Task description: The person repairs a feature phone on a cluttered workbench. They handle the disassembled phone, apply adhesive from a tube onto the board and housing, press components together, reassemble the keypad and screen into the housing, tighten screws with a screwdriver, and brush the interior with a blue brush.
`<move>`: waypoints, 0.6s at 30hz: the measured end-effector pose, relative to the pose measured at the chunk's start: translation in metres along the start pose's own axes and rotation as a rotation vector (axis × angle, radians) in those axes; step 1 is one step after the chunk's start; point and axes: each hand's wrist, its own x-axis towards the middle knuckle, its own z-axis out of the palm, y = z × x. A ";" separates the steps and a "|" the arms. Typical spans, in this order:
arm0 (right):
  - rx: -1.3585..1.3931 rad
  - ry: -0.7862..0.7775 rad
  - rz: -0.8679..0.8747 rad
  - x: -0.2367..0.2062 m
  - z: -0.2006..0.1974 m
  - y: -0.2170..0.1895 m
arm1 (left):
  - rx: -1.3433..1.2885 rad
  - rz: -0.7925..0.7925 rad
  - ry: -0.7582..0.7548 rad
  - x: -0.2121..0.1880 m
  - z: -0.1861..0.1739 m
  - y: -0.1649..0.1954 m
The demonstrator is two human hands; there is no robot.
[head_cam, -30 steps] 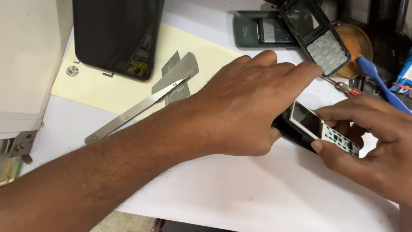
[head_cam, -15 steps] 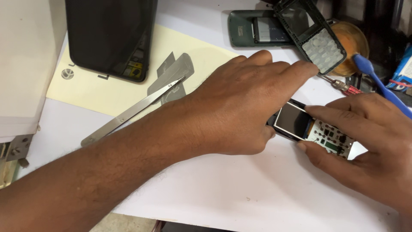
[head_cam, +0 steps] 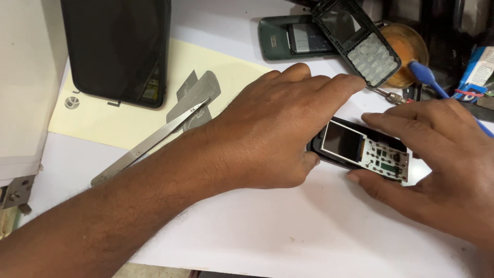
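The opened phone (head_cam: 363, 150) lay on the white surface (head_cam: 257, 226), its circuit board bare. The left hand (head_cam: 267, 134) pinched its screen end, the right hand (head_cam: 437, 164) its keypad end. Uneven pressure could have cracked the screen; the left fingers' grip underneath was hidden

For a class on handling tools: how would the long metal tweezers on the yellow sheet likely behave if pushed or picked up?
The tweezers look like thin, flat steel, so probably stiff lengthwise yet springy between their arms. Lying flat on the yellow sheet, they would likely slide rather than roll. Their smooth shine suggests a slippery, light feel, and the left hand partly covers their tip.
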 end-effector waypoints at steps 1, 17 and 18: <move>-0.019 0.006 -0.015 0.000 -0.001 -0.001 | 0.004 0.007 -0.001 0.000 -0.001 0.000; 0.182 0.174 0.122 0.000 0.005 0.003 | -0.820 -0.307 0.030 0.005 -0.009 0.004; 0.187 0.172 0.129 0.000 0.006 0.004 | -0.852 -0.367 0.015 0.006 -0.009 0.004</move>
